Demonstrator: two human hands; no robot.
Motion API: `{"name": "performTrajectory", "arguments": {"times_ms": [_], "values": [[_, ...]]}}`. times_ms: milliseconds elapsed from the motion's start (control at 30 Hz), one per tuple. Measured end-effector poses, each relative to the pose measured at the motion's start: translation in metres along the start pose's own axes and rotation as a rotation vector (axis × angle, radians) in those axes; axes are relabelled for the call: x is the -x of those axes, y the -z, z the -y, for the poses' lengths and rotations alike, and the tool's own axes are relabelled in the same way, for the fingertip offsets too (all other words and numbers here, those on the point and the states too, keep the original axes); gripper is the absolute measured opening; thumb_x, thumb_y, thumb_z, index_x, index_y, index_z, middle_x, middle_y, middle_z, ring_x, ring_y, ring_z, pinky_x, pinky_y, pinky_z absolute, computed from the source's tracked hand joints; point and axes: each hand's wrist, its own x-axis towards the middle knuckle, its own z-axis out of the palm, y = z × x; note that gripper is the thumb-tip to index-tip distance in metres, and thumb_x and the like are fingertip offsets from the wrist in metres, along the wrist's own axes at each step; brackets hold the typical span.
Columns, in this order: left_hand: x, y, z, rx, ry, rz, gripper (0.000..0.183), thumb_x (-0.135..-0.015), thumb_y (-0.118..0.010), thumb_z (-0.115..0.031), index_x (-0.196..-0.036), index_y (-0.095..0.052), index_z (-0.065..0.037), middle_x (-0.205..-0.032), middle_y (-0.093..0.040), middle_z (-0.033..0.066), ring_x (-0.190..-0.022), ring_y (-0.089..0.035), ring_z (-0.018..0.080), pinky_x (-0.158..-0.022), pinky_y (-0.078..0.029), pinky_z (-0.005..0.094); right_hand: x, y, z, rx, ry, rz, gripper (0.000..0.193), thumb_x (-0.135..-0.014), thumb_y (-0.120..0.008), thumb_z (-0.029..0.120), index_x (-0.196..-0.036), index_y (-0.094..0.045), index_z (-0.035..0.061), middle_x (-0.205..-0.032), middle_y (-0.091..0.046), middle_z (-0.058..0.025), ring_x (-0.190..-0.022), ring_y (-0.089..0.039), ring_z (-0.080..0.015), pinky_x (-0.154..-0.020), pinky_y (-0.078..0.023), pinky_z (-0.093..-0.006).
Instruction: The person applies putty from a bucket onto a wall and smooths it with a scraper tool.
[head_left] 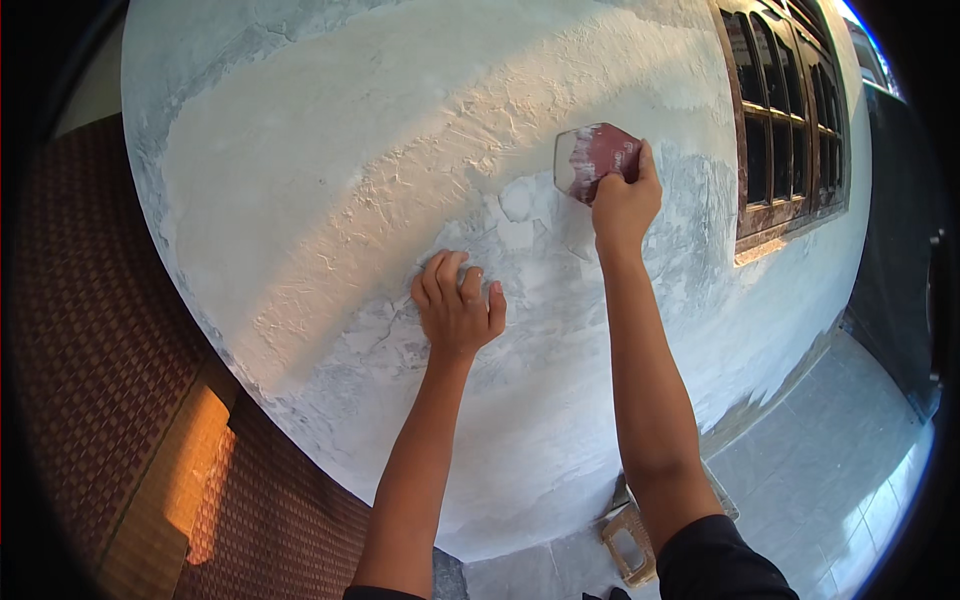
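A wall (pixel 280 150) fills most of the view, its pale grey-white skim coat smooth in places and rough in a sunlit diagonal band. My right hand (pixel 626 205) grips a flat reddish-brown putty spreader (pixel 612 155) by its right edge. White putty smears the tool's left part, which lies against the wall or very close to it. Lower and to the left, my left hand (pixel 457 312) rests with fingertips on the wall. Its fingers are apart and slightly bent, with nothing in them. Patchy putty marks (pixel 517 215) show between the two hands.
A wooden window with dark panes (pixel 780 120) is set in the wall at upper right. Woven brown matting (pixel 100 330) hangs along the left. Below are grey floor tiles (pixel 800 470) and a small worn stool-like piece (pixel 630 545) by my right arm.
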Motion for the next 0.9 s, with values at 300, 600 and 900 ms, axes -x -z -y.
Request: {"name": "performTrajectory", "arguments": {"times_ms": [300,600,900], "values": [[-0.001,0.0,0.001,-0.008,-0.029,-0.012,0.027,-0.092,-0.05,-0.028,-0.112,-0.043,-0.011,-0.117,-0.051,0.0145,-0.112,-0.047,0.0339,-0.094,-0.028,0.0482,-0.002,-0.007,0.004,0.283,0.323,0.157,0.063,-0.072,-0.047,-0.007,-0.136,-0.05,-0.0073,-0.1,-0.059,-0.0213,-0.092,-0.061,-0.0352,-0.085,-0.049,-0.0396],[0.0,0.001,0.0,-0.014,-0.039,0.005,0.026,-0.093,-0.048,-0.028,-0.112,-0.042,-0.011,-0.117,-0.051,0.0142,-0.111,-0.048,0.0335,-0.093,-0.029,0.0479,0.007,-0.012,0.019,0.261,0.382,0.253,0.062,-0.075,-0.049,-0.009,-0.137,-0.05,-0.0057,-0.101,-0.059,-0.0189,-0.093,-0.062,-0.0311,-0.086,-0.049,-0.0377],[-0.001,-0.001,0.002,-0.022,-0.047,0.007,0.026,-0.093,-0.048,-0.029,-0.112,-0.042,-0.012,-0.116,-0.051,0.0132,-0.111,-0.048,0.0329,-0.092,-0.029,0.0472,0.001,-0.012,0.013,0.15,0.287,0.186,0.061,-0.075,-0.049,-0.007,-0.136,-0.05,-0.0062,-0.1,-0.061,-0.0188,-0.095,-0.062,-0.0333,-0.087,-0.048,-0.0383]]}}
